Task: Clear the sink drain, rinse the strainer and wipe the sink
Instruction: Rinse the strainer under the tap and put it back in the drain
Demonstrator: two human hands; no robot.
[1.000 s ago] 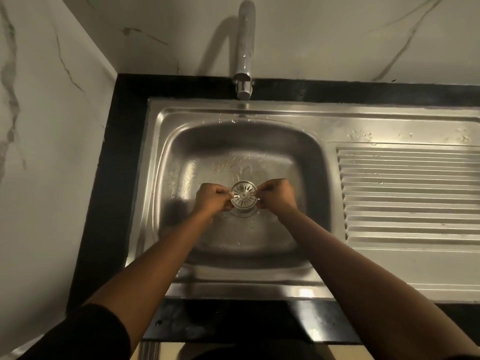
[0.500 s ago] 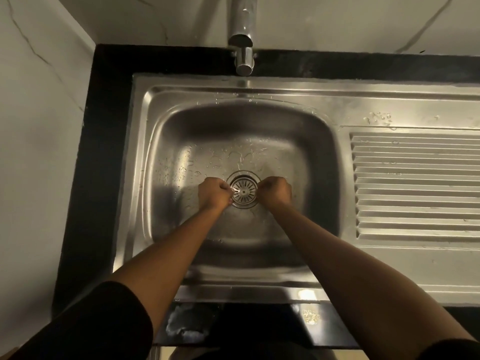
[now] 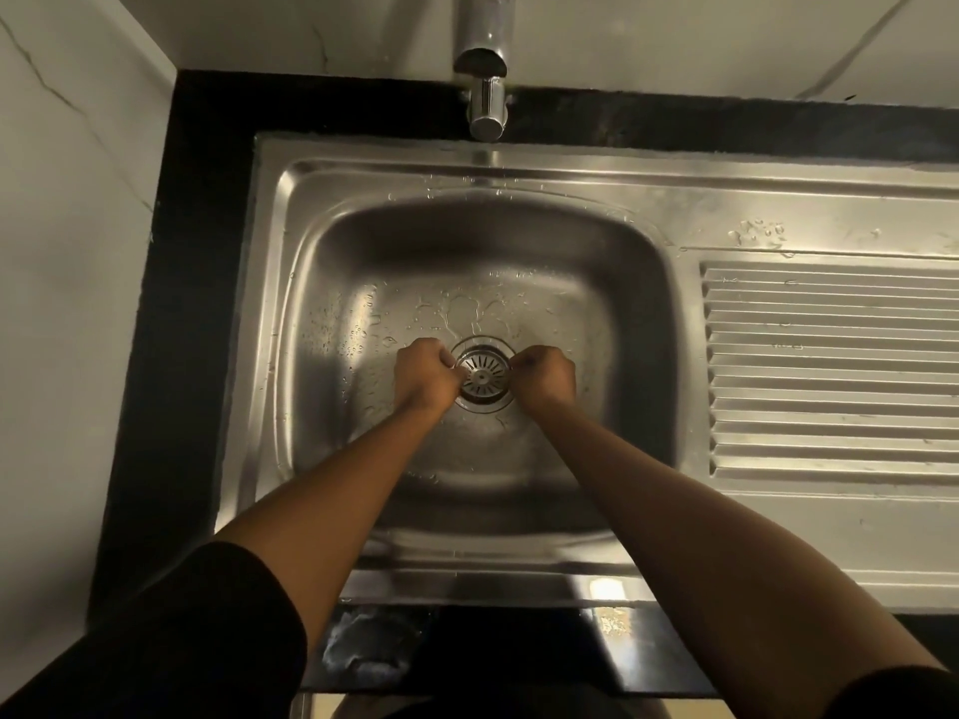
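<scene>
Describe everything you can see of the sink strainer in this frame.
The strainer is a round, shiny metal disc with radial slots, a ring of small holes and a central knob. It lies flat in the drain at the bottom of the wet steel sink. The left hand and right hand pinch its opposite edges, fingers curled.

One steel sink [image 3: 519,173] with one strainer [image 3: 483,377] at centre, one tap [image 3: 485,59] at twelve o'clock, one ribbed drainboard [image 3: 830,371] at three o'clock, two hands: left hand [image 3: 425,378], right hand [image 3: 545,378].
</scene>
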